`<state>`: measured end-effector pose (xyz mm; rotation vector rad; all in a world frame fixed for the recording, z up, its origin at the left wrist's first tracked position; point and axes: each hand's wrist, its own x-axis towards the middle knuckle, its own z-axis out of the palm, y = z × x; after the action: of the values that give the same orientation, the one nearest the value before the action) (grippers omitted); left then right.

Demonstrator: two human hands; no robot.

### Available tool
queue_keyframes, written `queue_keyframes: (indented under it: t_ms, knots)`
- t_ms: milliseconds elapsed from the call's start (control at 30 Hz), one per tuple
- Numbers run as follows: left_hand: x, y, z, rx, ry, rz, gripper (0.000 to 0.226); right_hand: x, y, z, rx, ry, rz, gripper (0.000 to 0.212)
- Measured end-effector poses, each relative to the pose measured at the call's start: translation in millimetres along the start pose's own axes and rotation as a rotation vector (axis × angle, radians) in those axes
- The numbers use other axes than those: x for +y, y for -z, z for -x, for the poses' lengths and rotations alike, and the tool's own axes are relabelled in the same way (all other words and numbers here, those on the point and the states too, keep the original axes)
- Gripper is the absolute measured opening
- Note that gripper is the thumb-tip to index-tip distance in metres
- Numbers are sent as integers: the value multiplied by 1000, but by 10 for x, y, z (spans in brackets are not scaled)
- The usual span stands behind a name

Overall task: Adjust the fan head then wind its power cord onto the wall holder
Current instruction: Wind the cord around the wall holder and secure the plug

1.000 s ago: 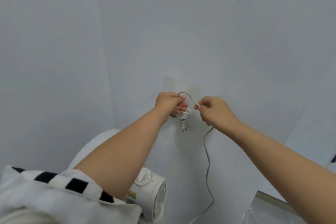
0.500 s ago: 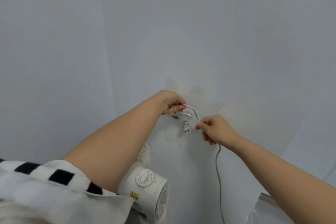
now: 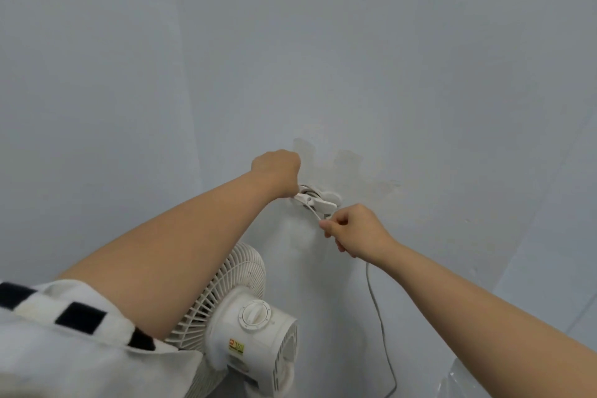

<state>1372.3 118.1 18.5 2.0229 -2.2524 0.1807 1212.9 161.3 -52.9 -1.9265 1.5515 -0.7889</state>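
While the left hand (image 3: pixel 276 171) clenches the wall holder (image 3: pixel 318 199), already carrying cord turns, the right hand (image 3: pixel 355 231) just below pinches the power cord (image 3: pixel 376 300).

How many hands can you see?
2. The left hand is up at the holder on the wall; the right hand is just below, pinching the cord.

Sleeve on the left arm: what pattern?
The sleeve is white with black rectangular blocks, roughly checkered. Shows best in the head view, lower left.
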Motion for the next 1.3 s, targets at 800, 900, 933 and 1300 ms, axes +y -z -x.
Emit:
queue_keyframes:
  t_ms: [800,900,933,1300]
  knots:
    - [-184,-865,-151,258,38,-141,29,385,-142,-3,-163,-51,55,26]
    - [-184,-851,-178,250,44,-136,28,366,-174,-7,-154,-32,49,23]
    - [-184,-844,-184,247,49,-130,26,361,-188,-9,-153,-24,48,22]
    - [-18,-1170,-116,53,224,699,33,568,-188,-21,-178,-113,233,20]
